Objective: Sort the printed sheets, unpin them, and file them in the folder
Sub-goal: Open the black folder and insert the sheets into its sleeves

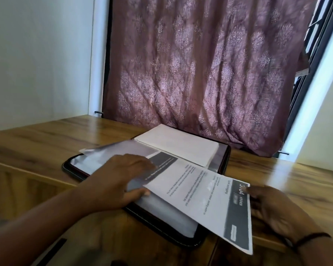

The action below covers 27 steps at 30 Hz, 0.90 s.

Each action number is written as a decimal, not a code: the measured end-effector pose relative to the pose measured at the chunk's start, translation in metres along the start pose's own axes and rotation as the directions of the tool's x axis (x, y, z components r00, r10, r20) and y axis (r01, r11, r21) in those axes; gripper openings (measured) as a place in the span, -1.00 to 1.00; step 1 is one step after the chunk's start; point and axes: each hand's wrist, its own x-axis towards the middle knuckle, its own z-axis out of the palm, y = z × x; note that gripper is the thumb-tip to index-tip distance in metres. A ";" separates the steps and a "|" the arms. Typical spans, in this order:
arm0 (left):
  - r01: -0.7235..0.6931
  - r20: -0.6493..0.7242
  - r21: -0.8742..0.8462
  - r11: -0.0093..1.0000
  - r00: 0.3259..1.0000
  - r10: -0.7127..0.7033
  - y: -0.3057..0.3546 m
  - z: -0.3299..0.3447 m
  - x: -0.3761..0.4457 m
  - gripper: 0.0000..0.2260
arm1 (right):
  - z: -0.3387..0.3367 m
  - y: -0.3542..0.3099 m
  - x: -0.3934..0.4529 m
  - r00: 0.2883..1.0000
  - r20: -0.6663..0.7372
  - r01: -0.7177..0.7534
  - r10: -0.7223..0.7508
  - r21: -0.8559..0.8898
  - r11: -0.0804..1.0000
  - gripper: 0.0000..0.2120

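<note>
- My left hand (121, 181) lifts a clear sleeve (108, 160) of the open folder (222, 160) on the worktop (46, 139).
- My right hand (273, 210) pinches the printed sheet (206, 196) at its near-right end.
- Its long axis points up-left into the sleeve mouth, so I judge the right hand should push.

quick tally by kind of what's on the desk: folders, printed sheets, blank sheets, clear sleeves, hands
Folder: 1, open on the desk
Printed sheet: 1, pushed in by the right hand
Blank white sheet: 1, on the far side
Clear sleeve: at least 1, lifted by the left hand; more cannot be told
Hands: 2
Total: 6
</note>
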 end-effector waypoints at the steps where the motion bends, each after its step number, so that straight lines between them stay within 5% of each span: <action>1: 0.044 0.016 0.025 0.999 0.999 -0.045 -0.011 -0.002 -0.003 -0.54 | -0.007 0.000 -0.005 0.999 0.041 -0.001 0.002 -0.013 1.000 -0.75; 6: 0.152 0.069 0.069 0.986 0.985 -0.157 -0.057 -0.014 -0.010 -0.66 | -0.018 -0.002 -0.022 0.989 0.135 -0.045 0.059 -0.101 0.994 -0.44; 9: 0.111 0.087 0.006 0.994 0.990 -0.111 -0.058 -0.014 -0.009 -0.73 | -0.006 -0.003 -0.016 0.988 0.133 -0.059 0.075 -0.114 0.992 -0.53; 14: 0.061 0.035 -0.074 0.995 0.998 -0.058 -0.052 -0.009 -0.014 -0.51 | 0.040 -0.006 0.009 0.993 0.099 -0.043 0.062 -0.188 0.981 -0.55; 18: 0.076 0.052 -0.074 0.994 0.996 -0.073 -0.054 -0.010 -0.018 -0.63 | 0.074 -0.006 0.023 0.995 0.046 0.103 -0.092 -0.413 0.905 -0.45; 22: 0.141 0.068 -0.117 0.983 0.989 -0.134 -0.060 -0.018 -0.024 -0.51 | 0.078 -0.009 0.033 0.963 0.123 0.268 -0.239 -0.501 0.823 -0.38; 25: 0.177 0.082 -0.068 0.982 0.982 -0.171 -0.080 -0.028 -0.034 -0.38 | 0.063 -0.028 0.034 0.966 0.177 0.253 -0.186 -0.537 0.805 -0.64; 27: 0.225 0.177 -0.024 0.974 0.960 -0.217 -0.095 -0.032 -0.044 -0.31 | 0.040 -0.039 0.052 0.973 0.170 0.228 -0.157 -0.590 0.774 -0.53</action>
